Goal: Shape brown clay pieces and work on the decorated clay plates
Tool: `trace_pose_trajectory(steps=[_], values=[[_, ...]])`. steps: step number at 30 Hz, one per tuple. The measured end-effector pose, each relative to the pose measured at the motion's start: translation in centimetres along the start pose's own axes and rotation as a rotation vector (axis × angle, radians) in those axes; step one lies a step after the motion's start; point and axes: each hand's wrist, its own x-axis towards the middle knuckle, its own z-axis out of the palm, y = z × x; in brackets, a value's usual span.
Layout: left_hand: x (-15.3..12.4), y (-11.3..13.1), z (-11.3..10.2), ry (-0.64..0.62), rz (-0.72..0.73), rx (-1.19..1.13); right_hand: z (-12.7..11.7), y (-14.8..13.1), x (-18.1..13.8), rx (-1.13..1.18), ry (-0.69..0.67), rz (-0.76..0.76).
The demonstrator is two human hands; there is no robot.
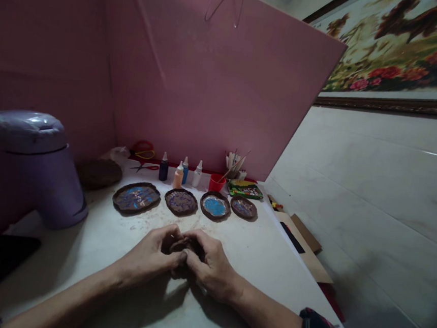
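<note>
My left hand (155, 254) and my right hand (210, 263) meet at the middle of the white table (264, 255), fingers curled together around a small lump of brown clay (180, 244). Only a little of the clay shows between the fingertips. Beyond the hands lies a row of flat clay dishes: a large one with blue marks (136, 197), a brown one (180, 201), one filled with light blue (215, 206) and a small one (243, 207).
Behind the dishes stand several small paint bottles (179, 173), a red cup (217, 183) with sticks, a green paint box (245, 189) and scissors (145, 167). A purple lidded bin (38, 166) stands at left beside a clay mound (99, 173). Pink boards wall the back. Cardboard (306, 246) lies off the table's right edge.
</note>
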Motion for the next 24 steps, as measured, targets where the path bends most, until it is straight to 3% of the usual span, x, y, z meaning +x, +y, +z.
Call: trace_pose_trajectory(steps=[24], values=[[-0.21,0.09,0.07,-0.009,0.002,0.009,-0.1,-0.2,0.03,-0.015,-0.005,0.019]])
